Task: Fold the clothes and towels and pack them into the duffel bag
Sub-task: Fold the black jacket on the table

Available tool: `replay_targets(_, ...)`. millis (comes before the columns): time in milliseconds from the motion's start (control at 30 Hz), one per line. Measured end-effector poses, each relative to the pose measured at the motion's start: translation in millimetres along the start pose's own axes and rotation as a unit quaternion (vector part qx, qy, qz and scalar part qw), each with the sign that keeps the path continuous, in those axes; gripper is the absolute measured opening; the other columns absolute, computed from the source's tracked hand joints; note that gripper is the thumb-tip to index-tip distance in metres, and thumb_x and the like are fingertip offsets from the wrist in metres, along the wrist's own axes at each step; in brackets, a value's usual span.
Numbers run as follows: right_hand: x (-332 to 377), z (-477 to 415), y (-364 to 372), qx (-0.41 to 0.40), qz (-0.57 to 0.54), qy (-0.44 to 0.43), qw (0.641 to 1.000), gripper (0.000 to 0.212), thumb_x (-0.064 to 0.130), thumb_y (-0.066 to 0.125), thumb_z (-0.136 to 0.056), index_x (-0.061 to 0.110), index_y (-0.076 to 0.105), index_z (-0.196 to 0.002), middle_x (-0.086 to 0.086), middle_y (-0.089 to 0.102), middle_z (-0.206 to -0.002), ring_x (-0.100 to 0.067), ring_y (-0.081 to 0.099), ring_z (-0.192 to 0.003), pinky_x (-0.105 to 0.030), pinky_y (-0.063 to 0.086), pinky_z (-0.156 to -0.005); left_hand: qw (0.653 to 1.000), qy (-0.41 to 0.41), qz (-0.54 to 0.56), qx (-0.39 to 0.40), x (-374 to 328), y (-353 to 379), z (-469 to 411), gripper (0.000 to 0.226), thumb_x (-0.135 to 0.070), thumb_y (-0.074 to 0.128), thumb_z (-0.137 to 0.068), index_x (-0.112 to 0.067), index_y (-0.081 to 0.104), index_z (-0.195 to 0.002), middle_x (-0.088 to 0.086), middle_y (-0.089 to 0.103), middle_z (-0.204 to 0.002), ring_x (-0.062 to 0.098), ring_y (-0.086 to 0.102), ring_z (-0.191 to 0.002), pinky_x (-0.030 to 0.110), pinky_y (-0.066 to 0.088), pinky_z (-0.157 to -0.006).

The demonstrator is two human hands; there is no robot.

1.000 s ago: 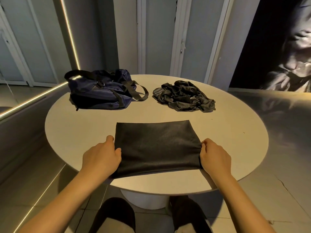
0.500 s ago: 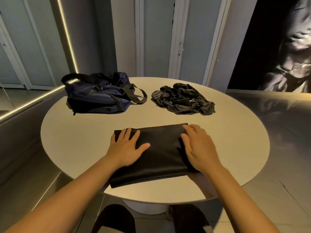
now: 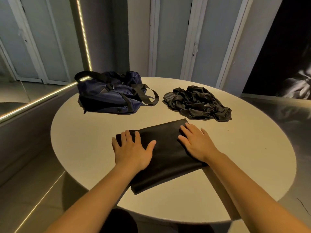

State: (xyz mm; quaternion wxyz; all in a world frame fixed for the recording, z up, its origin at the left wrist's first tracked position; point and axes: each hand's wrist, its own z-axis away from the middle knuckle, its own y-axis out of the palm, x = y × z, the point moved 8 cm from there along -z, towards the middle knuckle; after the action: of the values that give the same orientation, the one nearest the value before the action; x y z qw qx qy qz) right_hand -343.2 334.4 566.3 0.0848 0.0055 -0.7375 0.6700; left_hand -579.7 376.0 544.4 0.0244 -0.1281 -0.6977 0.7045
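Black folded cloth (image 3: 165,153): L hand (image 3: 133,148) & R hand (image 3: 196,142) flat on it.

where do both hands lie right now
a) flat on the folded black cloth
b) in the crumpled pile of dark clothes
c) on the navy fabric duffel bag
a: left hand and right hand both rest flat, fingers straight, on the folded black cloth

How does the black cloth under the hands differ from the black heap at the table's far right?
The folded cloth lies flat and smooth in a rectangle; the heap is crumpled and unfolded. The folded cloth lies near the person, with the left hand and right hand resting flat on it; the heap lies farther back, untouched. Both are dark fabric on the table.
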Motion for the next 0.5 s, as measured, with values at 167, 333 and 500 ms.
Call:
replay_targets(167, 51, 37, 8, 0.000, -0.027, -0.036, 0.999, 0.074, 0.070, 0.005, -0.096, 0.036, 0.008, -0.162, 0.007, 0.000, -0.170, -0.015, -0.004, -0.157, -0.046, 0.003, -0.127, 1.000, -0.023, 0.013, -0.002, 2, 0, -1, 0.092, -0.080, 0.000, -0.092, -0.024, 0.002, -0.164, 0.014, -0.004, -0.171, 0.031, -0.012, -0.157, 0.062, -0.010, -0.122)
replay_targets(333, 20, 42, 19, 0.018, -0.038, -0.036, 0.998, 0.084, 0.074, 0.001, -0.088, 0.035, 0.018, -0.161, 0.008, 0.009, -0.170, -0.013, 0.004, -0.156, -0.038, 0.005, -0.127, 0.999, 0.030, 0.023, -0.012, 15, -4, -3, 0.071, -0.068, 0.010, -0.101, -0.033, 0.011, -0.163, 0.007, 0.009, -0.171, 0.027, 0.002, -0.157, 0.059, 0.000, -0.124)
replay_targets(500, 31, 66, -8, -0.088, -0.088, -0.084, 0.989, 0.053, 0.052, 0.043, -0.103, 0.026, 0.051, -0.148, 0.007, 0.039, -0.159, -0.013, 0.031, -0.148, -0.036, 0.021, -0.124, 0.996, 0.057, -0.002, -0.063, 38, -15, 3, 0.059, -0.059, 0.018, -0.104, -0.038, 0.027, -0.159, 0.003, 0.032, -0.163, 0.026, 0.025, -0.147, 0.049, 0.023, -0.115)
